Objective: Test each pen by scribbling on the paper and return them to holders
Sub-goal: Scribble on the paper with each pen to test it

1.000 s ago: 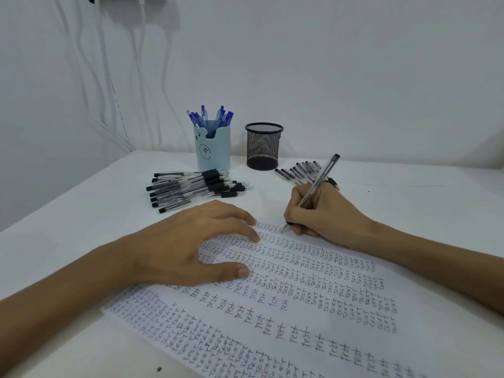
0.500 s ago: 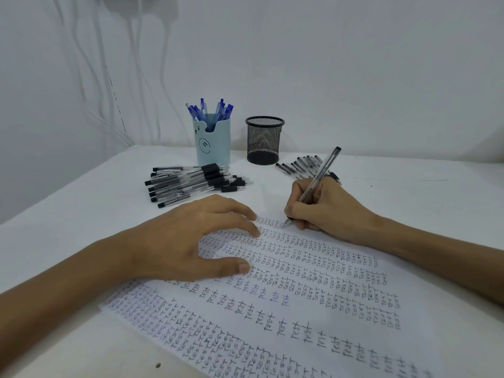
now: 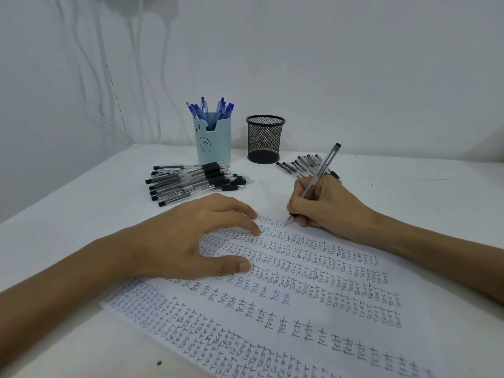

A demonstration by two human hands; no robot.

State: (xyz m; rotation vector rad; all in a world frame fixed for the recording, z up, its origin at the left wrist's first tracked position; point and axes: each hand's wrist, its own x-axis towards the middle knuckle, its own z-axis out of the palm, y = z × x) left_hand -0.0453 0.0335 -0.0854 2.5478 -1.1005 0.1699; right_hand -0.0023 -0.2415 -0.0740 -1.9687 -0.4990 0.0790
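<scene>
My right hand grips a clear black-ink pen with its tip touching the top rows of the paper, which is covered in rows of small "TEST" words. Spread flat, fingers apart, my left hand presses on the paper's upper left part. A pile of black pens lies on the table behind my left hand. Several more black pens lie behind my right hand. The light blue holder holds several blue pens. Beside it stands a black mesh holder, its inside not visible.
The white table ends at a white wall behind the holders. White cables hang down the wall at the left. A small dark speck marks the table near the front edge.
The view has tilted up slightly, so everything sits a little lower in frame. My right hand's pen tip stays at the top row of writing; my left hand has not moved on the paper.
</scene>
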